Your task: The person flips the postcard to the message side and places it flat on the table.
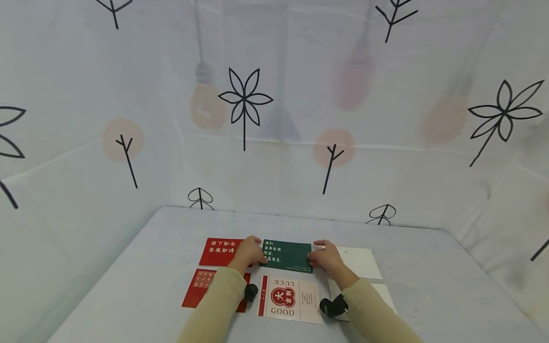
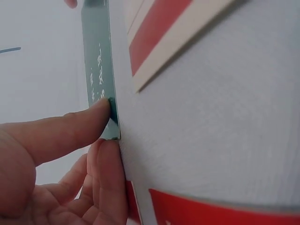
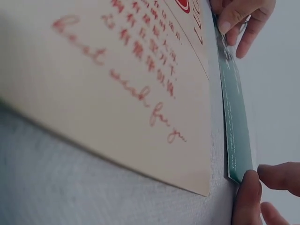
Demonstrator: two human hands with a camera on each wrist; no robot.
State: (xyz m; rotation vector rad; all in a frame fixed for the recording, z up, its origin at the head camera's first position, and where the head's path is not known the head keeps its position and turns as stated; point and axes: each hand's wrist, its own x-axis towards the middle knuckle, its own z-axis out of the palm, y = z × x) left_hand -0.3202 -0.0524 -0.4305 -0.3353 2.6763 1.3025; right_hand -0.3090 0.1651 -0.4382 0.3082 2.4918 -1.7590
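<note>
Together, my left hand [image 1: 249,252] and right hand [image 1: 328,257] held the green card [image 1: 286,256] by opposite ends, short of the counter [image 1: 128,295]'s far edge. Light, even pressure seemed best for keeping it square between the farther red card [image 1: 219,255] and farther white card [image 1: 359,263].

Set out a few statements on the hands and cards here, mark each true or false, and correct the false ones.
1. The left hand is at the left end of the green card. True.
2. The right hand rests on the GOOD LUCK card. False: the right hand is at the green card's right end.
3. The GOOD LUCK card lies nearer the person than the green card. True.
4. Both red cards lie to the right of the green card. False: the red cards lie to its left.
5. The green card bears light-coloured writing. True.
</note>
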